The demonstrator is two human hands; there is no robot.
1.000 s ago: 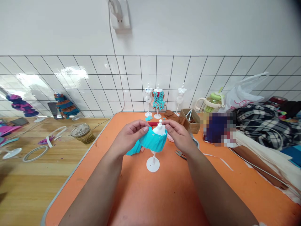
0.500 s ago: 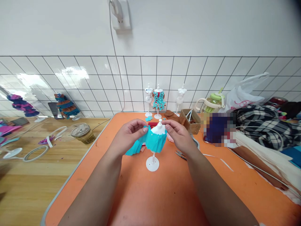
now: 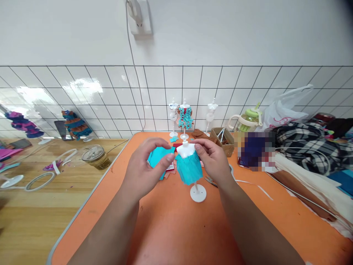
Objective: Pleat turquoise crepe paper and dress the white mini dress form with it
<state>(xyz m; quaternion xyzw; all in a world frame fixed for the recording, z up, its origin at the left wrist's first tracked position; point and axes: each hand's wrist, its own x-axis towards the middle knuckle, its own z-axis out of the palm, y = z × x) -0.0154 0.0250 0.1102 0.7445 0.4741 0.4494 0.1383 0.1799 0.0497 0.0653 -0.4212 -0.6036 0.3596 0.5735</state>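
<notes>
A small white mannequin (image 3: 186, 149) wears a turquoise pleated cloth (image 3: 189, 169) around its body and leans, its round base (image 3: 198, 193) low and to the right. My right hand (image 3: 212, 156) pinches the upper right edge of this cloth beside the mannequin's shoulder. To the left, my left hand (image 3: 149, 165) is apart from the mannequin, thumb and fingers spread with nothing between them. Behind it, more turquoise cloth (image 3: 158, 157) lies on the orange table (image 3: 171, 228).
Three small mannequins stand by the tiled wall, one in a ruffled turquoise dress (image 3: 185, 117). Pliers (image 3: 211, 181), a cardboard box (image 3: 226, 145) and a green-lidded bottle (image 3: 249, 119) are at right. A lidded cup (image 3: 96, 157) stands at left.
My left hand has let go of the cloth's left edge and opened, moving slightly left. The mannequin has tilted, its base swinging right, and the cloth has turned with it.
</notes>
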